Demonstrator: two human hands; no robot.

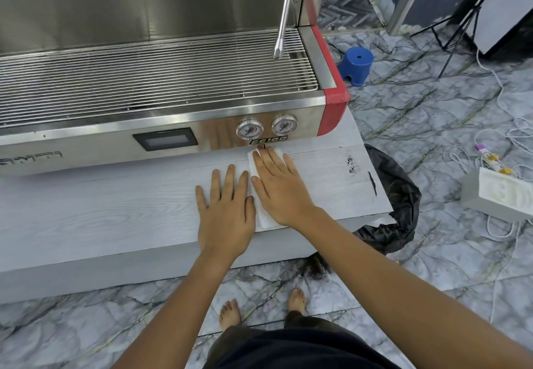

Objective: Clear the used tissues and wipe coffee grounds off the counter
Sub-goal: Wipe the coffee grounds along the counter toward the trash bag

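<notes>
A white tissue (264,218) lies flat on the pale wood-grain counter (101,207), just in front of the espresso machine's gauges. My right hand (278,185) presses flat on the tissue, fingers spread, covering most of it. My left hand (226,210) rests flat on the counter right beside it, its edge touching the tissue's left border. Dark coffee grounds (351,163) are smeared near the counter's right end, with a thin dark streak (372,184) by the edge. Both sit apart from my hands.
A steel espresso machine (161,80) with a red corner fills the back of the counter; its steam wand (284,16) hangs over the drip grate. A black bin bag (395,201) sits below the counter's right end. A blue stool (355,65), cables and a power strip lie on the marble floor.
</notes>
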